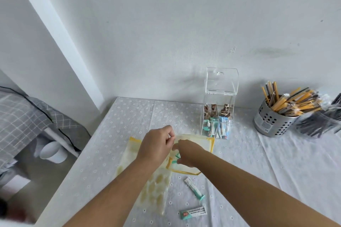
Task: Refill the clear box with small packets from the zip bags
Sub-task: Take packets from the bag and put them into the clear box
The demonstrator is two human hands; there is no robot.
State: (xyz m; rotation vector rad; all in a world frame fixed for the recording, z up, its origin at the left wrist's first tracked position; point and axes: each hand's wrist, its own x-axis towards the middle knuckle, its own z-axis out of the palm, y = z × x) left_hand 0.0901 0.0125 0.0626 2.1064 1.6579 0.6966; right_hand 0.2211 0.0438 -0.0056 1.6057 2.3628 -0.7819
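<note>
Forearms, bare, two: enter from the near edge and converge mid-table

Small flat white paper packet with teal end (192,213): loose on the white eyelet tablecloth (110,143); a slimmer twin (194,188) lies just beyond. Judged featherlight, thin and easily creased; pinch across the middle

Translucent zip bag printed with yellow blobs (153,190): flat, under the left forearm

Translucent yellow-edged zip bag (201,142): held at its mouth, teal packets showing inside. Film judged limp and slippery; the stiffer zip strip looks the place to hold

Left hand (156,145): fingers curled, pinching the bag's mouth

Right hand (186,153): curled on the same mouth (whether it also pinches a packet, cannot tell)

Tall clear acrylic box (219,101): lid up, just beyond the bag, against the wall; brown sachets above, teal and blue below, room left. Judged rigid but tippable

Perforated steel pot of yellow wrapped sticks (271,121): far right
</note>
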